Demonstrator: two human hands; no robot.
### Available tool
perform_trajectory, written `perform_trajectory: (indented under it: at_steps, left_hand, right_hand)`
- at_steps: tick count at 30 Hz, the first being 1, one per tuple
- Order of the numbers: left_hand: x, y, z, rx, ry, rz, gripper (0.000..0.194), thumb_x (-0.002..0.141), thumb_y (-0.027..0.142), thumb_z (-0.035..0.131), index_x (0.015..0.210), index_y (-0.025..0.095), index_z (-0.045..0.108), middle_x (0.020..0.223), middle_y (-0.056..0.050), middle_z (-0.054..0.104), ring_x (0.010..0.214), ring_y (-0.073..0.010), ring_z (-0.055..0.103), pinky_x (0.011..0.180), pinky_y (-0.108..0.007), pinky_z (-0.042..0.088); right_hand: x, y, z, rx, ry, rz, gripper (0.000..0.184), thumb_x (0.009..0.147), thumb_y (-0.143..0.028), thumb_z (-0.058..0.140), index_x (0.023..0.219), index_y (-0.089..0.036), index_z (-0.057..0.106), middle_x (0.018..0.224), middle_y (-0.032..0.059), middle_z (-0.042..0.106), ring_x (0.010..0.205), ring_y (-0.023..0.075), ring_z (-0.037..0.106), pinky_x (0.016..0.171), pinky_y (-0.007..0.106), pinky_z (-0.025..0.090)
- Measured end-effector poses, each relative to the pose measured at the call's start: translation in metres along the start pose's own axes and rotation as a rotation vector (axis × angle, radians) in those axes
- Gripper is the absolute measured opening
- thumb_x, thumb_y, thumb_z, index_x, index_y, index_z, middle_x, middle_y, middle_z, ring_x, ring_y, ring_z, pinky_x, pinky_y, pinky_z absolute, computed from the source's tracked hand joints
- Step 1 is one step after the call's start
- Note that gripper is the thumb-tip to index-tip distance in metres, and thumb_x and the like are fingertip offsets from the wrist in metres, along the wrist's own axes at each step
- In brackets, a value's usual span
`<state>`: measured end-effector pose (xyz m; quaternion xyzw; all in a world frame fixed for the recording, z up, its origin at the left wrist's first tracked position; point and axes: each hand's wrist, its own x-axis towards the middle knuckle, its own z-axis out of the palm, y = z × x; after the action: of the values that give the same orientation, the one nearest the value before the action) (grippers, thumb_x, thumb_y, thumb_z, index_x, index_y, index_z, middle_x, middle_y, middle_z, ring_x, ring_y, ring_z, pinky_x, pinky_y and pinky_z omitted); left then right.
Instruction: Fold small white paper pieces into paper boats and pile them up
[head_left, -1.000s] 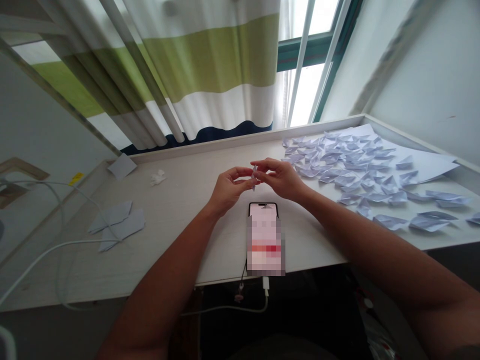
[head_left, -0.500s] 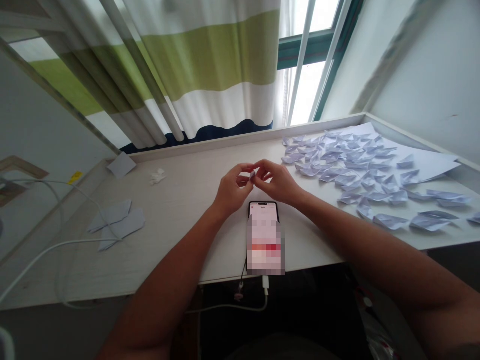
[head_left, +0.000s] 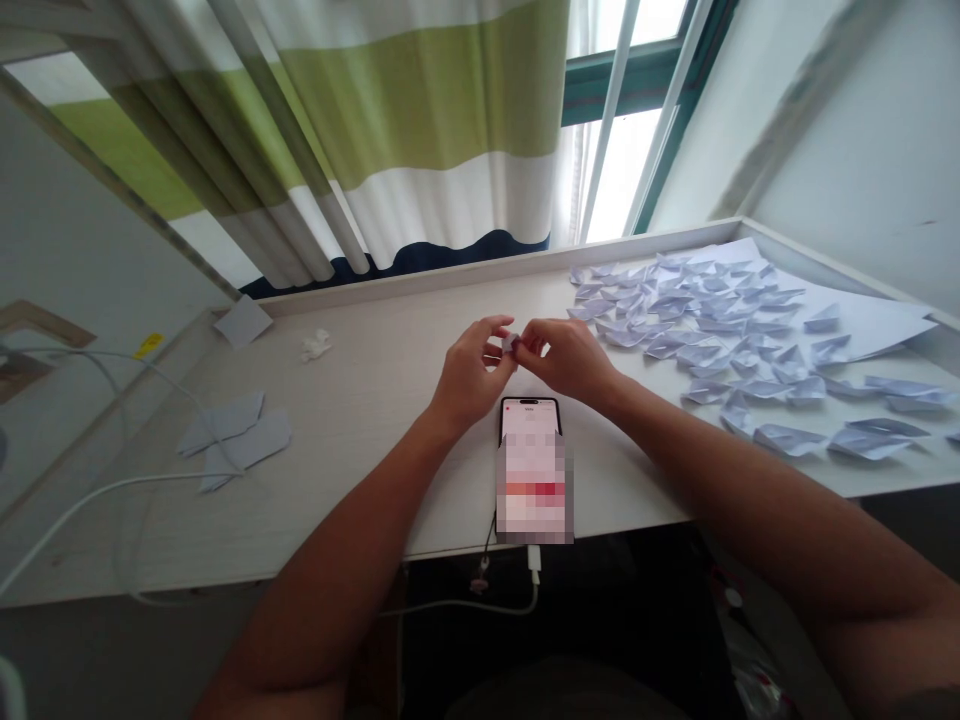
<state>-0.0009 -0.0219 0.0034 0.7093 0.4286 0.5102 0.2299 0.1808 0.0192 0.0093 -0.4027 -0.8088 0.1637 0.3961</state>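
Between my two hands is a small folded piece of white paper, partly hidden by the fingers. My left hand grips its left side with thumb and fingers. From the right, my right hand pinches the same paper, fingers curled. Both hands are just above the white desk, beyond a phone that lies screen up near the front edge. To the right of my right hand, several folded paper boats are spread over the desk.
Flat white sheets lie under and behind the boats. Paper pieces rest at left, under a white cable. A crumpled tissue and a square paper are farther back. A charging cable hangs from the phone over the desk edge.
My right fingers have drawn back from the left fingertips and curled down on the paper, which has turned and shows more of its face. The camera view has shifted slightly.
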Motion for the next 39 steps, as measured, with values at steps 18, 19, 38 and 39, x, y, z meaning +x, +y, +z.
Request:
perform_trajectory:
  at_steps: [18, 19, 38, 39]
  left_hand:
    - [0.004, 0.017, 0.002, -0.611, 0.232, -0.353, 0.025, 0.076, 0.022, 0.09, 0.097, 0.016, 0.077, 0.113, -0.007, 0.079, 0.101, -0.0228, 0.078, 0.107, -0.05, 0.062]
    - [0.004, 0.017, 0.002, -0.64, 0.237, -0.373, 0.027, 0.075, 0.021, 0.09, 0.098, 0.016, 0.077, 0.111, -0.006, 0.078, 0.101, -0.0219, 0.078, 0.109, -0.05, 0.061]
    - [0.004, 0.009, 0.003, -0.621, 0.225, -0.399, 0.047, 0.069, 0.015, 0.091, 0.112, 0.02, 0.071, 0.121, -0.006, 0.076, 0.1, -0.0189, 0.076, 0.106, -0.044, 0.061]
    - [0.003, 0.008, 0.003, -0.597, 0.236, -0.404, 0.051, 0.068, 0.016, 0.093, 0.114, 0.02, 0.071, 0.122, -0.007, 0.076, 0.1, -0.0192, 0.076, 0.105, -0.044, 0.061]
  right_hand:
    - [-0.003, 0.009, 0.001, 0.153, 0.137, -0.35, 0.023, 0.106, -0.023, 0.062, 0.119, -0.025, 0.08, 0.1, 0.006, 0.073, 0.082, 0.0182, 0.07, 0.069, 0.033, 0.06]
    - [-0.002, 0.011, 0.001, 0.164, 0.146, -0.367, 0.025, 0.106, -0.023, 0.062, 0.121, -0.027, 0.081, 0.1, 0.0059, 0.073, 0.084, 0.0189, 0.07, 0.07, 0.034, 0.061]
    - [0.004, 0.016, 0.011, 0.664, 0.003, 0.087, 0.039, 0.083, -0.058, 0.088, 0.095, -0.022, 0.081, 0.089, 0.0043, 0.079, 0.083, 0.0208, 0.072, 0.079, 0.039, 0.063]
    - [0.004, 0.016, 0.01, 0.693, 0.009, 0.088, 0.038, 0.083, -0.058, 0.09, 0.093, -0.023, 0.081, 0.087, 0.0038, 0.079, 0.081, 0.0201, 0.071, 0.078, 0.039, 0.062]
